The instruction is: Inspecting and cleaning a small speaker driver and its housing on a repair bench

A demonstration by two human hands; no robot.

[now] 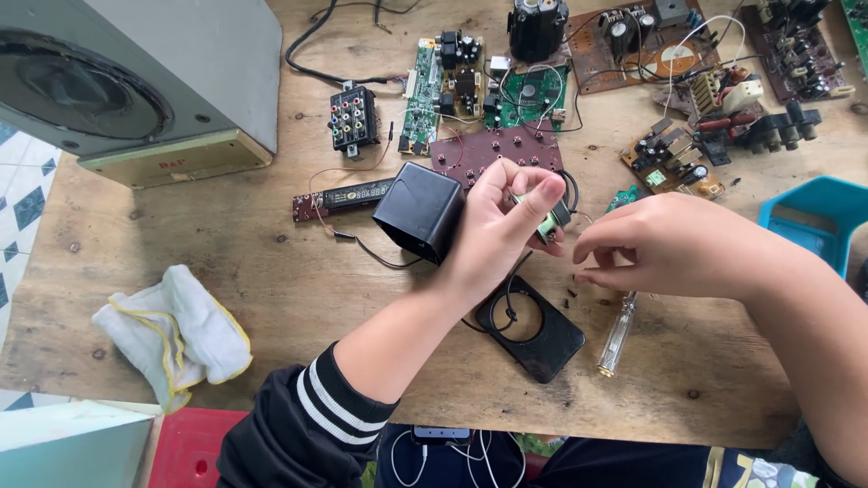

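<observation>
My left hand [497,230] grips a small green circuit part [548,220] between thumb and fingers, right beside a black plastic box housing [420,211] that rests against the hand. My right hand [674,246] hovers just to the right, fingertips pinched close to the green part; whether it holds anything is hidden. Below the hands lies a black cover plate with a round opening [532,327], joined by thin black wires. A clear-handled screwdriver [617,335] lies under my right wrist.
Wooden table [298,298] strewn with several circuit boards [495,149], a black connector block [353,117] and a long narrow board [344,196]. A grey speaker cabinet [136,81] stands at back left. A white cloth [176,330] lies front left; a teal tray [814,221] sits right.
</observation>
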